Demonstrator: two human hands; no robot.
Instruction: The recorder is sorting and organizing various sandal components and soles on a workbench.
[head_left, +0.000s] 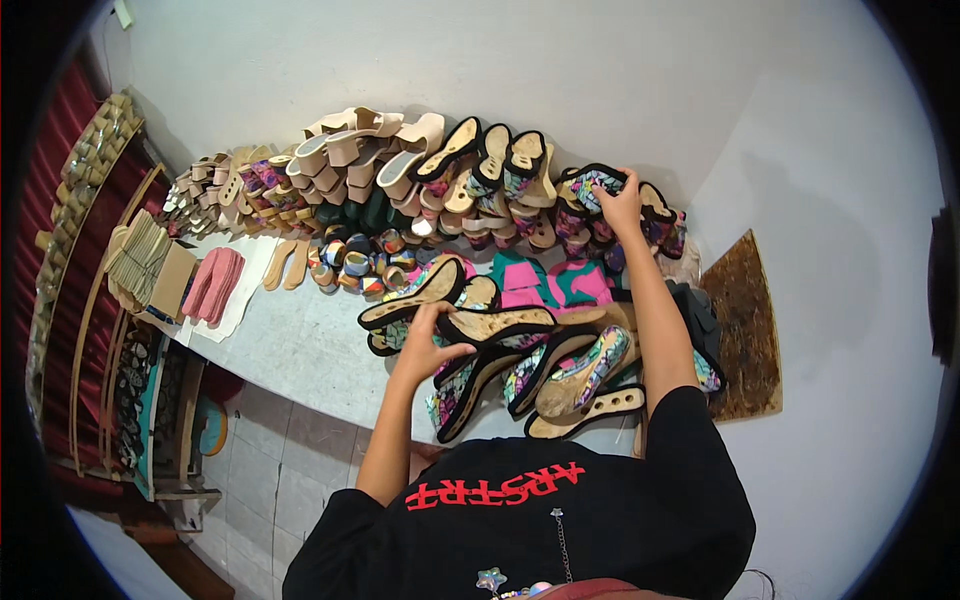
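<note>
My left hand point(425, 350) is closed on the end of a wedge sole point(500, 323) with a tan, holed face and black edging, on top of a loose pile. Under and around it lie more wedge soles point(470, 395) with multicoloured patterned sides. My right arm reaches farther back, where my right hand point(620, 205) grips a patterned wedge sole point(585, 185) with black edging. That sole is at the top of a stack of similar wedges point(575, 228) near the wall. The fingertips of both hands are partly hidden.
Stacked beige heeled soles point(350, 150) and black-edged wedges point(492, 155) line the table's back. Pink and green pieces point(545, 280), multicoloured rounded pieces point(357, 262) and pink insoles point(213, 285) lie on the table point(290, 325). A brown board point(745, 335) leans at right; racks point(85, 210) stand left.
</note>
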